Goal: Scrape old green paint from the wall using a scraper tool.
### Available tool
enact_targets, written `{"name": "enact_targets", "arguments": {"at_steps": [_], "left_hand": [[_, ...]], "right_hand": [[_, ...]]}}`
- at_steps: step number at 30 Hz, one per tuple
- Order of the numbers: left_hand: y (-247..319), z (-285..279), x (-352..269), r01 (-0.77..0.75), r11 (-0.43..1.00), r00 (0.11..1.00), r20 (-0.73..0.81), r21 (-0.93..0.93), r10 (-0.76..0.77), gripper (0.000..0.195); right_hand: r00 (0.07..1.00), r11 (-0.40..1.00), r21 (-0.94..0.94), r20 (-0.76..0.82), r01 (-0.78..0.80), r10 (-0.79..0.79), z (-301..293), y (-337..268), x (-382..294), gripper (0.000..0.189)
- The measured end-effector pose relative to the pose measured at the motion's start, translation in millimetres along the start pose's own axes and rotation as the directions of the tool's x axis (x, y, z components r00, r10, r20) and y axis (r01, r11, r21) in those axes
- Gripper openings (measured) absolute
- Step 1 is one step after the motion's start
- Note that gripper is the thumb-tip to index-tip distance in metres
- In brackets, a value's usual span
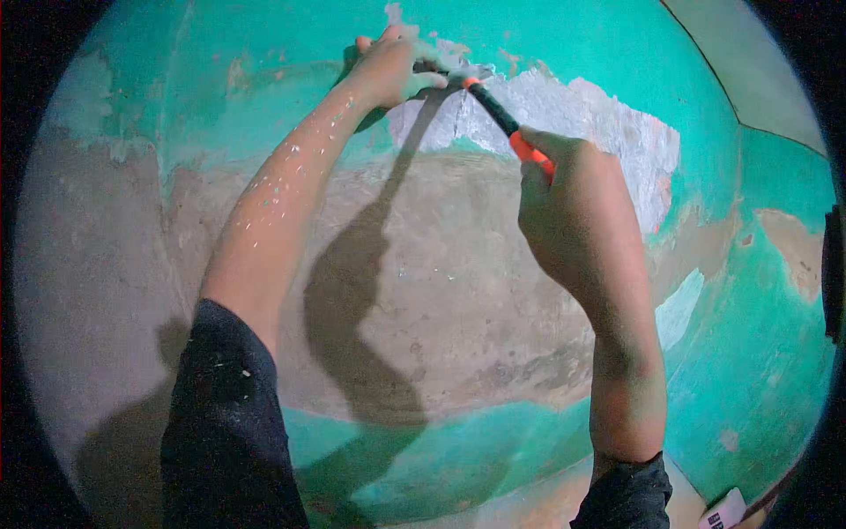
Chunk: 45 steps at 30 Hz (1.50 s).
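Note:
My right hand [575, 192] grips the black and orange handle of a hand tool [494, 106], tilted up and left. Its blurred working end meets the wall beside my left hand, and I cannot tell its exact kind. My left hand [396, 69] is up against the wall [456, 264], thumb and fingers around the ragged edge of the green paint. A dark shape lies between thumb and forefinger; whether it is held is unclear. Around the tool spreads a bare whitish patch [562, 112] with torn paint edges. Pale flakes cling to my left forearm.
Below the patch the wall shows a broad grey-brown area, with green paint [449, 456] beneath. A wall corner runs down the right side. At the bottom right lies a white box-like object [724, 512] with dark markings. Shadows of my arms fall across the wall.

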<state>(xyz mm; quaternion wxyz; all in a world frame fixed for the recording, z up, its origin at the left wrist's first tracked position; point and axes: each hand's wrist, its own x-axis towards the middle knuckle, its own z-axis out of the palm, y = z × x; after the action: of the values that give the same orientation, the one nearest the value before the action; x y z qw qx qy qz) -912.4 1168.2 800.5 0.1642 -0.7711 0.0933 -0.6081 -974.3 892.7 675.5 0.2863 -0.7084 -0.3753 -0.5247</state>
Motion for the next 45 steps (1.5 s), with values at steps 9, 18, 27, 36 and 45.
{"name": "enact_targets", "arguments": {"at_steps": [9,18,27,36,45], "left_hand": [[-5.2,3.3,9.5,-0.024,1.0,1.0,-0.018,0.013,0.025,0.023],[19.3,27.6,20.1,0.08,0.989,0.958,-0.285,0.12,-0.043,0.025],[33.5,29.8,24.5,0.075,0.99,0.963,-0.266,0.122,-0.04,0.026],[25.5,36.2,25.1,0.13,0.972,0.906,-0.421,0.196,-0.036,0.026],[49.5,5.7,42.3,0.241,0.959,0.968,-0.106,0.148,-0.226,0.026]], "right_hand": [[0.991,0.992,0.03,0.06,-0.124,0.122,-2.3,-7.3,5.0,0.03],[0.989,0.989,-0.03,0.003,-0.147,0.147,-2.0,0.9,18.2,0.03],[0.981,0.983,-0.004,0.057,-0.186,0.186,-17.5,0.5,18.3,0.027],[0.984,0.983,0.031,0.008,-0.18,0.179,-3.2,4.5,19.4,0.031],[0.984,0.984,-0.004,0.03,-0.178,0.178,-5.6,4.9,23.8,0.025]]}}
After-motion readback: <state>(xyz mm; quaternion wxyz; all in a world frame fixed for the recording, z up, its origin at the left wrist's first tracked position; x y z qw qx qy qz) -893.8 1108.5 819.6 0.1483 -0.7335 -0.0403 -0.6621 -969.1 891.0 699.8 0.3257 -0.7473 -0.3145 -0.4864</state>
